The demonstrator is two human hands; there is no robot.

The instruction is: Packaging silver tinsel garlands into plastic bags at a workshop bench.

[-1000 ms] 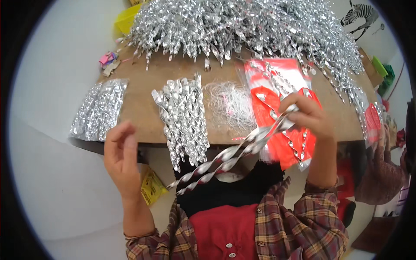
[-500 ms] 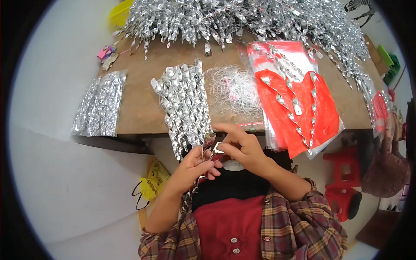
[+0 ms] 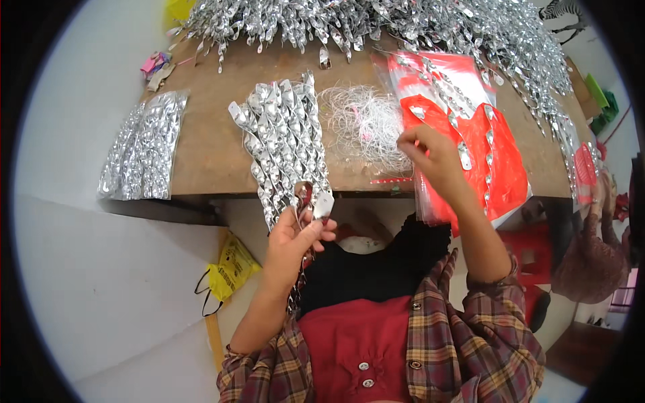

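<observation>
From my remote station I see the left hand (image 3: 292,242) pinching a few twisted silver strips (image 3: 323,205) between thumb and fingers, just off the worktop's (image 3: 215,138) near edge. Their flat ends stand up above the grip and their lengths hang toward the lap, probably so that the ends stay free to work on. The right hand (image 3: 437,160) is over the red bags (image 3: 505,158), beside the right side of the white thread tangle (image 3: 366,124); its thumb and forefinger are drawn close, but I cannot tell whether they pinch a thread. The tangle lies near the front edge, I judge for easy reach. Left of it, a bundle of strips (image 3: 282,134) lies lengthwise, overhanging that edge, perhaps to be easy to pick from. A filled clear bag (image 3: 142,148) rests at the near left corner, and a silver heap (image 3: 376,23) covers the far edge.
</observation>
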